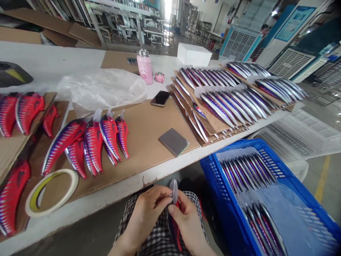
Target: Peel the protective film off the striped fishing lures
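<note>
Above my lap, a red fishing lure with a dark side points its clear lip upward. My right hand is closed around the lure just below the lip, thumb lying across its front. The fingertips of my left hand are pinched together against the edge of the lip; anything small between them is too hidden to make out. Part of the lure's body is covered by my right hand.
Red-and-purple lures lie on cardboard beside a tape roll. A grey pad, a phone, a pink flask and a plastic bag share the table. Silver lures sit on stacked cardboard; a blue crate stands right.
</note>
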### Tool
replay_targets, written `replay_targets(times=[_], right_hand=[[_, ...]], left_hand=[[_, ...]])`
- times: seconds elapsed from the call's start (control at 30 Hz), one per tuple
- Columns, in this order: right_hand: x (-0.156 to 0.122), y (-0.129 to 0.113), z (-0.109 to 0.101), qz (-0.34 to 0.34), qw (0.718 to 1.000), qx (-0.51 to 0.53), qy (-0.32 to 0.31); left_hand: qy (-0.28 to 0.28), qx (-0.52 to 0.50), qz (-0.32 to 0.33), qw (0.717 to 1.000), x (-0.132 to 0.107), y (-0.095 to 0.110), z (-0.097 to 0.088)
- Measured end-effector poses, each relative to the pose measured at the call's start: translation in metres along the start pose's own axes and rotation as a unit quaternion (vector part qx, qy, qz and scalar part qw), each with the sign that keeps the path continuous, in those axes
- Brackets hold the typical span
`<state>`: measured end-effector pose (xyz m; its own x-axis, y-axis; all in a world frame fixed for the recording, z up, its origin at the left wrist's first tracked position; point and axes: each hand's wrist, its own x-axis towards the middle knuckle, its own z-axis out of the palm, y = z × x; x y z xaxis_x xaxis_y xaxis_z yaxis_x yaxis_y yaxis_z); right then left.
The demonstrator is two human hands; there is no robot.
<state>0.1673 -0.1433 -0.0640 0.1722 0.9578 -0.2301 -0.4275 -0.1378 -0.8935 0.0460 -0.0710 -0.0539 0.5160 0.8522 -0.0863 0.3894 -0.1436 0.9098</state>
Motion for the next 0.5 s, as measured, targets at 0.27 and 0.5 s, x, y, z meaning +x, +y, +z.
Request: replay_targets(times=[0.27,0.5], right_hand=[[0.002,0.002,-0.001,-0.001,1.0,0.002,0.006],[0.0,0.0,0.002,-0.004,1.0,0.005,0.0]], left_hand=[[0.005,0.07,0.039,0.997,-0.004,0.003,0.001],[-0.001,0.097,0.024,0.995,-0.003,0.011,0.001]])
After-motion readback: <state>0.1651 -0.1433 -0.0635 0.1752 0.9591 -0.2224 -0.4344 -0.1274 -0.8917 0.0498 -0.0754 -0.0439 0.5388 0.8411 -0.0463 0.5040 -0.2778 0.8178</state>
